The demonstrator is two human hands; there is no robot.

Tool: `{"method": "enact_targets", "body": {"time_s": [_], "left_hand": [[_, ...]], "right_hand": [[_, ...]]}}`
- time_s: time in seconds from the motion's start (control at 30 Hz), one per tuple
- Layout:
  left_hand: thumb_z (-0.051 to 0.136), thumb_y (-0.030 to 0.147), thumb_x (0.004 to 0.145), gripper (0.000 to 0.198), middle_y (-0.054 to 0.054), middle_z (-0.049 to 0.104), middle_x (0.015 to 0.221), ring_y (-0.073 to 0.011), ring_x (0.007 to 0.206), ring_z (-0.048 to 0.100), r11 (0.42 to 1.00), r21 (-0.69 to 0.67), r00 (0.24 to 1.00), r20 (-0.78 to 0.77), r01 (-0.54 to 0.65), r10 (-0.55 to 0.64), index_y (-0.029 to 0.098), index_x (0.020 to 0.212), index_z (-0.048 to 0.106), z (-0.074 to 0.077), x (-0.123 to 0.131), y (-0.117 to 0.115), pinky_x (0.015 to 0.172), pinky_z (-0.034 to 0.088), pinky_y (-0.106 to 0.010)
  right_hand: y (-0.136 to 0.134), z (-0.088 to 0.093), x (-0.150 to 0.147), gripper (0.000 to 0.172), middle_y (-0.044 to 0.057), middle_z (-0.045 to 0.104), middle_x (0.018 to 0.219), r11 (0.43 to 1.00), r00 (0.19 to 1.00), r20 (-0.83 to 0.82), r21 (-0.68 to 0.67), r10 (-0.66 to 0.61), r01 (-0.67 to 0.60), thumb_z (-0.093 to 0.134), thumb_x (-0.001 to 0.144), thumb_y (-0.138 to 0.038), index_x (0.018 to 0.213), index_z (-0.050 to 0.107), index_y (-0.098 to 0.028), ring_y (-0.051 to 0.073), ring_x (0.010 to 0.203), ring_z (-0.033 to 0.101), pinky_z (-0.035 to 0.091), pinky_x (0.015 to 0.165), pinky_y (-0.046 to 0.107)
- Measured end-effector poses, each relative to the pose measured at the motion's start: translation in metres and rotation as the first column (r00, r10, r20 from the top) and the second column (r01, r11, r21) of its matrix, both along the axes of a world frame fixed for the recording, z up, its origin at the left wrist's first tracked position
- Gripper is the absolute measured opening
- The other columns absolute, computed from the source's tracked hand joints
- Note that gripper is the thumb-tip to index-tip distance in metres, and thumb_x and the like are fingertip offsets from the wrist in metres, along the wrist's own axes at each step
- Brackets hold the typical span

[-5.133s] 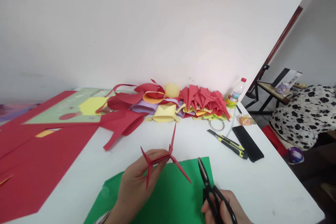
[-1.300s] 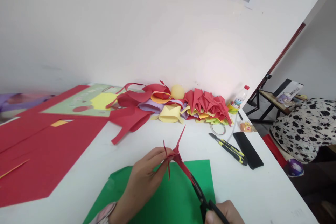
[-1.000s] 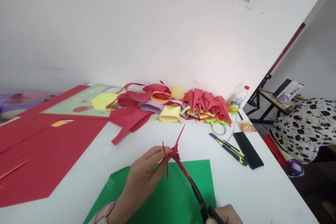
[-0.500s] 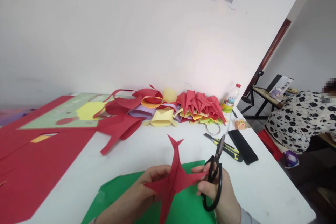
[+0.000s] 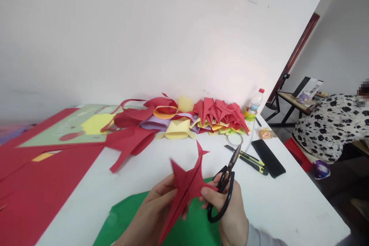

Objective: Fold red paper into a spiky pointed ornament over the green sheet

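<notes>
While gripping red fold (image 5: 193,182) at 6 o'clock of view over green sheet (image 5: 127,215) with left hand (image 5: 155,201) and pinching its 3-o'clock point with right hand (image 5: 236,207) | also holding scissors (image 5: 230,169) in right, aimed at 1 o'clock | apparently shaping or checking, not cutting | next, probably calls for steady pinching without crushing.

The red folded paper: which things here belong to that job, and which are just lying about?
In the job: red folded paper, held; scissors, held; perhaps the green sheet beneath.

Apparently just lying about: utility knife, black flat object, bottle.
</notes>
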State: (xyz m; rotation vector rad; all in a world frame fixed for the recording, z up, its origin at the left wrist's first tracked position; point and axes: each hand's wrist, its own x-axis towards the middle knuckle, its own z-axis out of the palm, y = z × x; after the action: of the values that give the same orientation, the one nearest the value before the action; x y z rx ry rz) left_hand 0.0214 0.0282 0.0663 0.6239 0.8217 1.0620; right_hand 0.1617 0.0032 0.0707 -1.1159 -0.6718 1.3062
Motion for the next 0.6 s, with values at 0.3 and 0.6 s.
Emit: {"method": "enact_targets", "body": {"time_s": [0.3, 0.6], "left_hand": [[0.077, 0.03, 0.05, 0.038, -0.005, 0.077, 0.081, -0.0313, 0.082, 0.064, 0.996, 0.086, 0.996, 0.087, 0.003, -0.01, 0.023, 0.087, 0.079, -0.009, -0.011, 0.0, 0.078, 0.051, -0.041], [0.086, 0.039, 0.059, 0.035, 0.007, 0.054, 0.055, -0.011, 0.053, 0.041, 0.976, 0.215, 0.96, -0.269, -0.021, 0.08, 0.022, 0.062, 0.055, -0.018, -0.009, 0.002, 0.047, 0.033, -0.021]], "right_hand": [[-0.002, -0.001, 0.002, 0.034, -0.003, 0.063, 0.059, 0.995, 0.977, 0.193, 0.057, -0.088, 0.078, 0.078, 0.063, -0.029, 0.077, 0.049, -0.019, 0.013, 0.051, 0.059, 0.046, 0.05, 0.023], [-0.007, -0.006, 0.018, 0.043, -0.001, 0.063, 0.066, 0.976, 0.949, 0.266, 0.091, 0.168, -0.198, 0.081, 0.064, -0.047, 0.08, 0.057, -0.016, 0.011, 0.055, 0.056, 0.044, 0.052, 0.02]]}}
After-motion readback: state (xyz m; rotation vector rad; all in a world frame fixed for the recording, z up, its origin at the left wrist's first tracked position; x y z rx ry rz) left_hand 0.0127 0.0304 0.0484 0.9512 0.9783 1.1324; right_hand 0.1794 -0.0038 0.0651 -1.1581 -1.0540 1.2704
